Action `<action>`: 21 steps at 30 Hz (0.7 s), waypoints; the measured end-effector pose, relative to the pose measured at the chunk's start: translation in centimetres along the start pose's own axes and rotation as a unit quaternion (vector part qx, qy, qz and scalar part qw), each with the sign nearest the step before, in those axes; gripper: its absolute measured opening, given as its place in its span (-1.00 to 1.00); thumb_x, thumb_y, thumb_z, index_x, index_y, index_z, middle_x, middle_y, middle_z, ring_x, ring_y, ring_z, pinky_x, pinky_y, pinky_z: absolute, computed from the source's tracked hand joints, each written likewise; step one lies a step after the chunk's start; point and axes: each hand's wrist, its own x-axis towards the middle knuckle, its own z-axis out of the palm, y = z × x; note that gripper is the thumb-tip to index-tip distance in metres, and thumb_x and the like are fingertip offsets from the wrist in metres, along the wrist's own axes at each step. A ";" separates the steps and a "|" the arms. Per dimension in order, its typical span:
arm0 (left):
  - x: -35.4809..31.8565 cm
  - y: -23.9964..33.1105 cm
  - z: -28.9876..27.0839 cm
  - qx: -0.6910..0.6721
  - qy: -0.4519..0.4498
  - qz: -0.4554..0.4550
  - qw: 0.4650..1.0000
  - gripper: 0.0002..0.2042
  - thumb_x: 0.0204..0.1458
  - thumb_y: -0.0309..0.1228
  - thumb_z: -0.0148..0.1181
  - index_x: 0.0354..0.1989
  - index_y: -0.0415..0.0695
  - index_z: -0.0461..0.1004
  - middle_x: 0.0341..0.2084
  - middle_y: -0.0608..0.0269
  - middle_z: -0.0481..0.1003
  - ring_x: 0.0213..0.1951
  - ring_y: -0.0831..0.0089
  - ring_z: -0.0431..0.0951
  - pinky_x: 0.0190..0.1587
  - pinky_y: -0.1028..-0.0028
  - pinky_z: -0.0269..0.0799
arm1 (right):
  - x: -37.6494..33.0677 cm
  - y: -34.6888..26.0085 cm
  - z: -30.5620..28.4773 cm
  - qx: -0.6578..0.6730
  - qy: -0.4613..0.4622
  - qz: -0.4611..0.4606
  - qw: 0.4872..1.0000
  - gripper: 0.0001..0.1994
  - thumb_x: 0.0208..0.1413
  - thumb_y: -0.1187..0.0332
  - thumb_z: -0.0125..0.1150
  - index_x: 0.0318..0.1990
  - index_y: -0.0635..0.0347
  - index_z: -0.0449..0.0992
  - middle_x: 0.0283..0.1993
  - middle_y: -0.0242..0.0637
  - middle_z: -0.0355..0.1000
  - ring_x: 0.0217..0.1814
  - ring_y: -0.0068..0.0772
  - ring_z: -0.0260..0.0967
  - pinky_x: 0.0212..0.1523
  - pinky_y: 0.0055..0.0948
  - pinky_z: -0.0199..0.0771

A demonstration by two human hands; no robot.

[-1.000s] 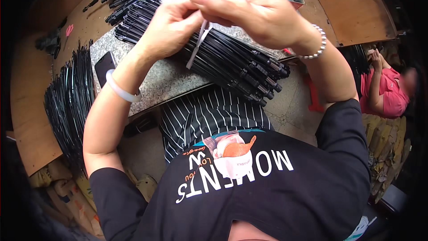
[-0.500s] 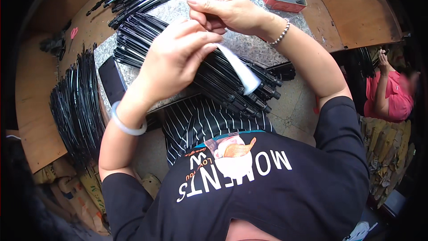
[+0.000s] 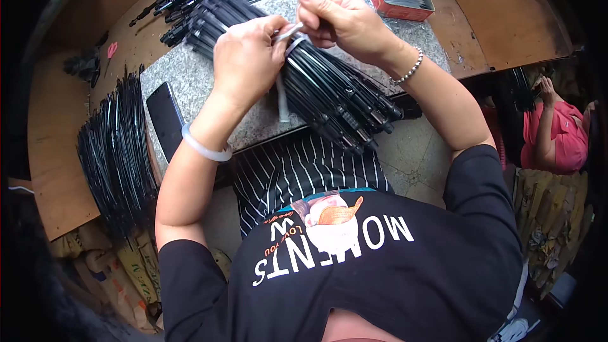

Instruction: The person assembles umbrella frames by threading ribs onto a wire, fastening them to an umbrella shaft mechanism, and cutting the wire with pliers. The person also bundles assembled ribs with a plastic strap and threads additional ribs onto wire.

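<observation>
Pinching white strip (image 3: 291, 31) in a nearly closed left hand (image 3: 245, 57) and right hand (image 3: 345, 24), over 1 black bundle (image 3: 339, 95), rocking a tee (image 3: 411, 291) with white lettering (image 3: 301, 256).

Across the chest of my black T-shirt (image 3: 380, 278) runs a curve of large white capital letters (image 3: 399, 228), with smaller orange lettering (image 3: 278, 240) among them on the left, beside a printed bowl picture (image 3: 332, 231). On the floor side at lower left, a yellowish sack (image 3: 138, 271) bears dark letters. The red tin (image 3: 400, 12) shows pale marks too small to read.
</observation>
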 end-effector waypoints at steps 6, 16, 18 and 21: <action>0.9 -1.6 -0.6 -0.284 -0.165 -0.069 0.942 -0.77 -0.10 -0.31 0.28 -0.41 -0.26 0.55 -0.71 0.38 0.42 -0.64 0.63 0.39 -0.56 0.58 0.31 | 0.1 -0.2 -2.0 0.000 0.008 -0.004 1.000 -0.58 0.27 0.16 -0.20 -0.61 0.16 0.24 -0.66 -0.47 0.11 -0.65 -0.67 0.01 -0.60 -0.67 0.08; 2.5 0.5 -1.2 -0.109 -0.168 -0.072 0.977 -0.84 -0.05 -0.39 0.24 -0.39 -0.25 0.56 -0.70 0.37 0.45 -0.60 0.72 0.41 -0.56 0.66 0.30 | 1.0 -1.1 -2.4 -0.144 -0.091 -0.048 0.984 -0.59 0.27 0.18 -0.17 -0.61 0.19 0.29 -0.65 -0.51 0.14 -0.64 -0.72 0.03 -0.60 -0.69 0.07; 2.3 0.6 -1.1 -0.018 -0.145 -0.036 0.989 -0.86 -0.04 -0.42 0.22 -0.40 -0.25 0.56 -0.69 0.36 0.46 -0.59 0.71 0.43 -0.56 0.67 0.31 | 0.8 -1.4 -2.1 -0.174 -0.090 -0.059 0.979 -0.59 0.27 0.18 -0.17 -0.60 0.19 0.30 -0.64 -0.51 0.15 -0.63 -0.72 0.04 -0.60 -0.69 0.08; 1.4 -0.2 -0.5 -0.077 -0.045 0.007 0.996 -0.89 0.01 -0.47 0.15 -0.39 -0.24 0.55 -0.66 0.35 0.48 -0.59 0.66 0.45 -0.56 0.61 0.33 | 0.6 -1.5 -2.0 -0.235 -0.089 -0.082 0.964 -0.59 0.27 0.17 -0.16 -0.60 0.18 0.31 -0.63 -0.51 0.16 -0.62 -0.73 0.05 -0.59 -0.69 0.10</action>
